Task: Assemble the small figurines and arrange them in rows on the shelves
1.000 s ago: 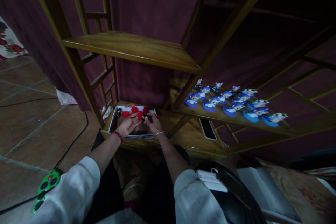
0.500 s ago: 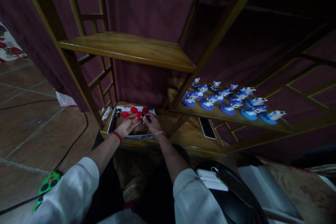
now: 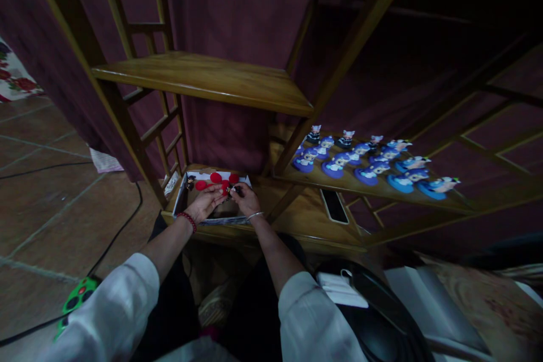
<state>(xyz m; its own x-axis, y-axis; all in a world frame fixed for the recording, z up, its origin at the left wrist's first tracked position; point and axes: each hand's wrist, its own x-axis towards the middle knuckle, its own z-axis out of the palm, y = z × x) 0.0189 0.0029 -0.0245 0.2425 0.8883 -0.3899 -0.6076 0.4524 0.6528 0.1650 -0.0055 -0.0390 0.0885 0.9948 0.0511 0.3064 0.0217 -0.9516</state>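
Over a shallow white-edged box (image 3: 180, 199) on the lower shelf, my two hands meet. My left hand (image 3: 206, 203) is closed on a red round base (image 3: 224, 187), pinched in the fingertips. My right hand (image 3: 246, 200) is closed on a small dark figurine (image 3: 232, 190) right beside that base; whether the two parts touch is too small to tell. Inside the box, behind my hands, lie several more red round bases (image 3: 216, 177). Another small dark figurine (image 3: 190, 182) stands in the box's back left corner.
Several figurines on blue and purple bases (image 3: 337, 164) stand in rows on the shelf (image 3: 445, 203) to the right. A phone (image 3: 335, 206) lies on the lower board. An upper shelf (image 3: 203, 76) juts out above the box. A black cable (image 3: 123, 223) crosses the floor.
Hardly anything differs. Both hands stay over the box, holding the red base and the figurine together; the whole view has shifted very slightly.
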